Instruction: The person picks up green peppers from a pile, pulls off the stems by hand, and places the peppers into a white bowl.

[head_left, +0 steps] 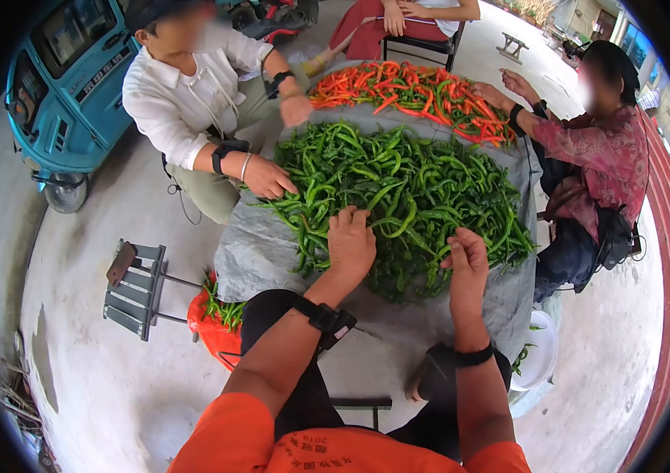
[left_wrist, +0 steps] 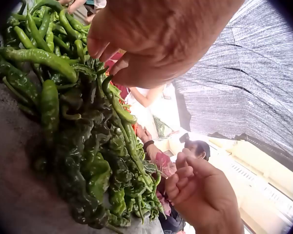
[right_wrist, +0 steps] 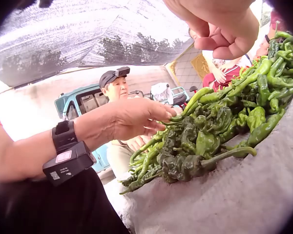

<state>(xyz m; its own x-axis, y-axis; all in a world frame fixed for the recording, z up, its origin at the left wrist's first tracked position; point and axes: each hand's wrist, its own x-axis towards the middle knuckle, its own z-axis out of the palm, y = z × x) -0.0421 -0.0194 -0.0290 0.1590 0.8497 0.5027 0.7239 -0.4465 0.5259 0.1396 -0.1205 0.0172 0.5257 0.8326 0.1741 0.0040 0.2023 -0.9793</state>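
Observation:
A heap of green chili peppers [head_left: 429, 181] covers the near part of the grey sheet. At its near edge, my left hand [head_left: 351, 243] pinches a green chili pepper [right_wrist: 191, 101] between thumb and fingers; the right wrist view shows this from the side. Several dark, wrinkled peppers [left_wrist: 83, 161] lie just below that hand. My right hand [head_left: 469, 256] hovers at the near right edge of the heap, its fingers loosely curled. Nothing shows between those fingers in the right wrist view, where the hand [right_wrist: 224, 29] hangs above the peppers.
Red peppers [head_left: 414, 91] are heaped at the far end of the sheet [head_left: 252, 248]. People sit left, right and beyond. A red bag [head_left: 215, 335] of green peppers and a slatted stool [head_left: 136, 292] stand left; a white basin [head_left: 538, 355] is at right.

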